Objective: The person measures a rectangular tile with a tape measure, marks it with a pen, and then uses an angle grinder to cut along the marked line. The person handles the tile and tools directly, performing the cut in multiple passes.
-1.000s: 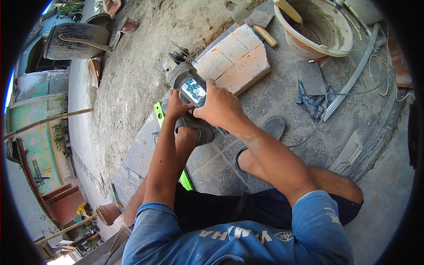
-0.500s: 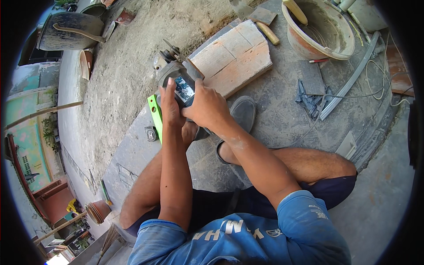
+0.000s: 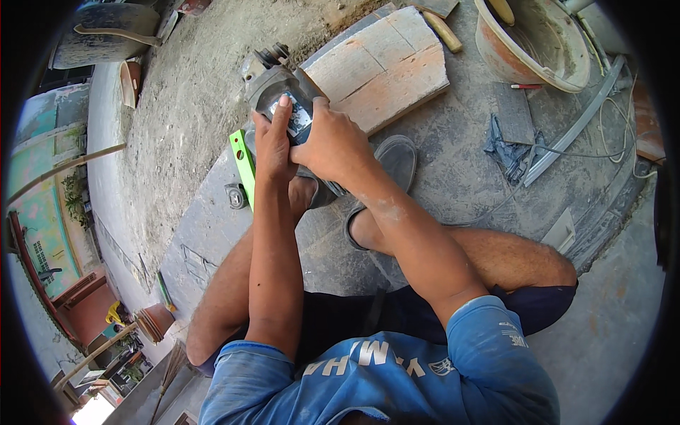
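Both my hands hold an angle grinder (image 3: 275,83), its dark body in front of me and its metal head pointing away. My left hand (image 3: 275,145) wraps its left side, thumb lying on the top near a pale label. From the right, my right hand (image 3: 336,142) grips the body. The grinder's underside is hidden. Just right of it lies a pale, thick slab (image 3: 386,67) with thin straight lines across its top. A bright green spirit level (image 3: 242,166) is by my left wrist, with a small tape measure (image 3: 236,195) beside it.
A mortar-stained tub (image 3: 496,53) stands at the far right. Near it are a wooden-handled tool (image 3: 445,34), a metal strip (image 3: 577,131), a cable (image 3: 577,154) and a dark crumpled rag (image 3: 506,157). Sandy ground (image 3: 191,92) spreads ahead; my crossed legs are close below.
The grinder has turned slightly in my hands; the thin piece sticking up at its head no longer shows. My left thumb has moved over the label. The whole view has shifted a little.
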Tool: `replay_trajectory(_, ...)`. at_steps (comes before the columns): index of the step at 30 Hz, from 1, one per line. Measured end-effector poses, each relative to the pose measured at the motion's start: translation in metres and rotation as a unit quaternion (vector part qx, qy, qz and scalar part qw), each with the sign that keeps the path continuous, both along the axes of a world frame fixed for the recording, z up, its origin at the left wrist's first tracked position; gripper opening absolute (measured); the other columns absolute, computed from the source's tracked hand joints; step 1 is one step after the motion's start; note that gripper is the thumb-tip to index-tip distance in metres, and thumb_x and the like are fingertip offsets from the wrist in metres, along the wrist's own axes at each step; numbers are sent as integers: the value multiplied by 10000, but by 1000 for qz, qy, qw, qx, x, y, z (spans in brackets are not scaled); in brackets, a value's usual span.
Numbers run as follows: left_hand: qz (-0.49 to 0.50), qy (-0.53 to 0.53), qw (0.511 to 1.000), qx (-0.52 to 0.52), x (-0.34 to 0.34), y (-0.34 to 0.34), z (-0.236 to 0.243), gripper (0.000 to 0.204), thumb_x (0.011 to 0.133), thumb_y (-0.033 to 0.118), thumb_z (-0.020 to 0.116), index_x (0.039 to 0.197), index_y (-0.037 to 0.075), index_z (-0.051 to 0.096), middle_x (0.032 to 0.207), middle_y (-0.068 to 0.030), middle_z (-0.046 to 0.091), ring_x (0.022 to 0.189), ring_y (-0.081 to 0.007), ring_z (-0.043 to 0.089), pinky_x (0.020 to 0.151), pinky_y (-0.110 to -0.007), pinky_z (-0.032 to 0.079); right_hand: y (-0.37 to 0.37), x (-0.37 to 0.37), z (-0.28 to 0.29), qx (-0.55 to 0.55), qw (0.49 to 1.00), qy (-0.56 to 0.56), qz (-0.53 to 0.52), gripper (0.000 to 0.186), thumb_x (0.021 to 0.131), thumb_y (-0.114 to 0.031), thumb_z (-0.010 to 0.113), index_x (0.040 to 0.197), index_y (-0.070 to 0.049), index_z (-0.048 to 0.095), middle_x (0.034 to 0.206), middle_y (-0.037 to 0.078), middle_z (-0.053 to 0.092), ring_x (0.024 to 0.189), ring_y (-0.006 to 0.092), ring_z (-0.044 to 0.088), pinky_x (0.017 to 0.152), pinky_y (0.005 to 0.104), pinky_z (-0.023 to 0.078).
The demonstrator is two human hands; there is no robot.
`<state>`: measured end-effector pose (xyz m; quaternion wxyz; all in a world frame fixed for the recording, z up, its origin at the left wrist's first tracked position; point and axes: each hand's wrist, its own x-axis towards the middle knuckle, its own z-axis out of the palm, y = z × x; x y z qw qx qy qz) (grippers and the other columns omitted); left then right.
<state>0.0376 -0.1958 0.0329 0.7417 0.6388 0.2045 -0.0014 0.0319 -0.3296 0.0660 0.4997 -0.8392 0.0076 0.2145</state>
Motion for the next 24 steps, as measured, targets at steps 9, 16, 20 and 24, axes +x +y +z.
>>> replay_trajectory(9,-31,-17,999,4,4,-6,10,480,937,259,690,1300,80,431,1068,-86,639,846,-153,669,714,-308,575,3,2,2,3,1000,-5,-11,665,675,-240,798,1164,94,496,1069,320,667,1048,442,663,921,471,535)
replay_trajectory(16,-43,-21,999,16,11,7,2,499,941,244,675,1342,82,426,1069,-92,653,851,-165,677,719,-308,573,6,2,6,0,1000,-15,-2,670,689,-242,800,1173,96,483,1082,307,668,1049,419,673,913,459,552)
replay_trajectory(20,-43,-24,999,14,11,7,4,495,941,241,676,1340,84,429,1072,-92,654,856,-163,680,714,-310,574,6,3,6,1,1000,-23,-3,680,687,-245,803,1181,94,481,1088,303,667,1050,417,673,913,457,552)
replay_trajectory(24,-53,-4,999,0,11,7,4,600,899,268,734,1343,83,375,1098,-98,601,884,-156,631,741,-301,556,5,3,5,0,1000,-15,-1,690,684,-247,806,1187,97,480,1087,303,668,1056,415,671,917,453,551)
